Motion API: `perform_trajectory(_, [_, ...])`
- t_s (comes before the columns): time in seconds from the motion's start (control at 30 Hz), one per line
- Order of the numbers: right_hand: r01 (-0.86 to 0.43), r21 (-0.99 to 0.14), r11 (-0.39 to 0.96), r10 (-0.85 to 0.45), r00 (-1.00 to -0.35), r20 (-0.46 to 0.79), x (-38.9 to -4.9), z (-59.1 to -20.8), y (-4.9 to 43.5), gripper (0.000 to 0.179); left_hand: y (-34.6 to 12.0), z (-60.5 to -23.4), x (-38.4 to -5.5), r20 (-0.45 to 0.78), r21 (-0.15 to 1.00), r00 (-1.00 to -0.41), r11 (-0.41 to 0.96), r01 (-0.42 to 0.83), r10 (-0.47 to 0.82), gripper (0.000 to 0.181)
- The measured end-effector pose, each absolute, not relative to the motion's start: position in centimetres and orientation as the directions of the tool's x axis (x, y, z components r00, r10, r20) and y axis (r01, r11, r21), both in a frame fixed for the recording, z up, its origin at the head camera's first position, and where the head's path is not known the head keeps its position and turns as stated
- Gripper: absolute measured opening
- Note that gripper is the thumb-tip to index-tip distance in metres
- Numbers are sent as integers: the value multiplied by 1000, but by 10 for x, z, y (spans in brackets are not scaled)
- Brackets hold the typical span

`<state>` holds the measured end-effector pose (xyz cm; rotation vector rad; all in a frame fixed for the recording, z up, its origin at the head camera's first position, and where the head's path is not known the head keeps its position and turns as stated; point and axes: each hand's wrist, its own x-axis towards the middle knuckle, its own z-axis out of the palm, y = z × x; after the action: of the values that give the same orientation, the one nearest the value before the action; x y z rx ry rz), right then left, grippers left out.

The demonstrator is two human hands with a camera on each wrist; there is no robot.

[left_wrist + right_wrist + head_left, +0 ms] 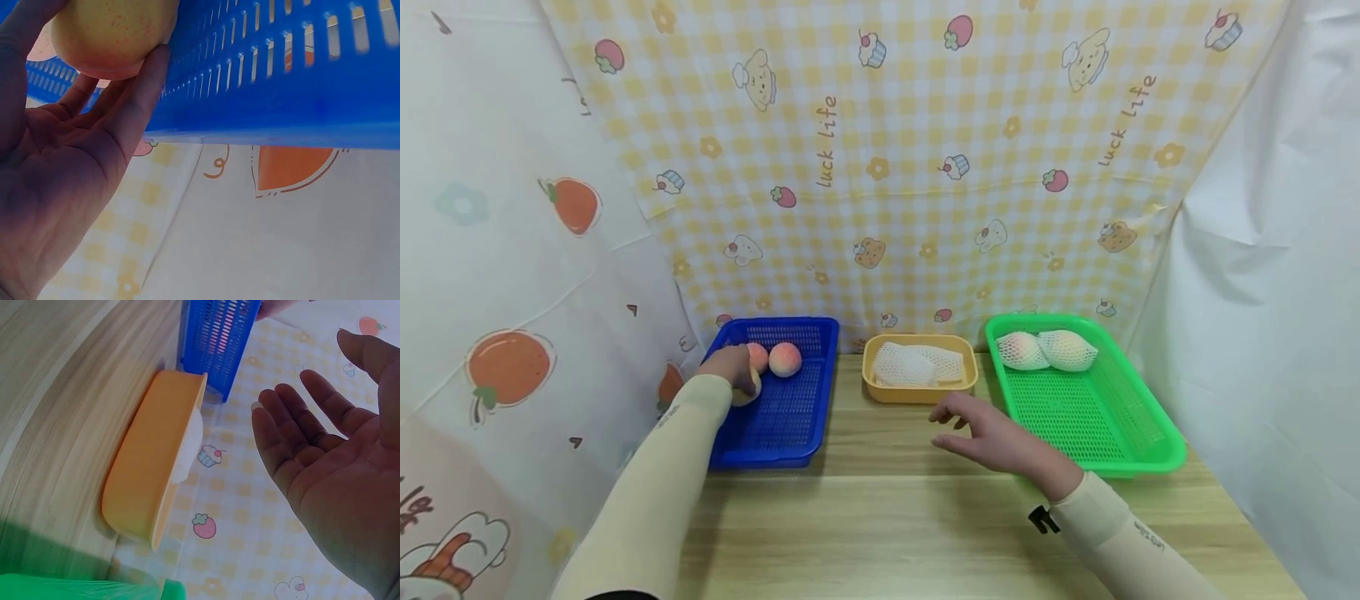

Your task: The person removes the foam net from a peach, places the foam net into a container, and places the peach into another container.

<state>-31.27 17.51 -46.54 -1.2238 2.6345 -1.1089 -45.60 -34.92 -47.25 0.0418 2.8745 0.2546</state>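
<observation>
At the left side of the blue basket (775, 457), my left hand (730, 367) grips a yellowish-pink peach (115, 37) between thumb and fingers. Two more peaches (785, 359) lie behind it in the same basket. Over the table, just in front of the small orange tray (917, 397), my right hand (988, 432) hovers with loosely bent fingers and nothing in it. White foam net sleeves (910, 367) fill that tray. Inside the green basket (1138, 454), two peaches (1067, 350) in white foam nets sit at the back left.
The baskets and tray stand in a row on a wooden table (880, 525). Behind them hangs a yellow checked cloth (880, 217). Printed white cloth (587, 275) lines the left side, and plain white cloth (1262, 275) the right.
</observation>
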Motion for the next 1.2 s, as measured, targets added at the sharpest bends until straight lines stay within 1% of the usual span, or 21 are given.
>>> perform_trajectory(0.1, [-645, -624, 441, -680, -694, 237, -313, -465, 176, 25, -336, -455, -436, -260, 208, -964, 978, -9, 46, 70])
perform_trajectory(0.2, [-642, -628, 441, -681, -694, 232, -312, -465, 176, 25, -326, -448, -423, -262, 226, -965, 974, -30, 31, 72])
perform_trajectory(0.3, [-646, -629, 432, -686, -688, 235, -311, -467, 176, 24, -323, -450, -420, -248, 217, -968, 976, -30, 25, 74])
perform_trajectory(0.4, [-650, -632, 422, -690, -682, 241, -311, -469, 176, 24, -325, -454, -421, -239, 207, -971, 978, -27, 24, 74])
perform_trajectory(0.6, [-634, -642, 431, -689, -691, 220, -311, -469, 176, 25, -326, -459, -426, -236, 208, -972, 978, -30, 20, 71])
perform_trajectory(0.77, [-621, -649, 440, -687, -698, 202, -310, -468, 177, 26, -327, -460, -427, -234, 217, -972, 976, -26, 26, 85])
perform_trajectory(0.83, [-619, -651, 440, -688, -698, 198, -310, -468, 177, 26, -328, -459, -426, -226, 214, -974, 977, -14, 36, 87])
perform_trajectory(0.9, [-619, -652, 437, -691, -695, 197, -310, -468, 177, 26, -328, -456, -425, -215, 204, -975, 979, 7, 52, 84])
perform_trajectory(1.0, [-620, -653, 434, -694, -693, 197, -310, -468, 177, 25, -327, -448, -426, -212, 192, -975, 981, 23, 64, 85])
perform_trajectory(1.03, [-620, -653, 434, -693, -693, 198, -310, -468, 177, 26, -327, -445, -427, -212, 193, -975, 981, 28, 70, 89])
perform_trajectory(1.1, [-619, -654, 435, -692, -694, 197, -311, -468, 177, 26, -325, -438, -428, -202, 207, -976, 978, 36, 79, 89])
perform_trajectory(1.2, [-614, -656, 439, -689, -698, 192, -311, -468, 177, 26, -319, -429, -428, -133, 243, -985, 967, 71, 106, 75])
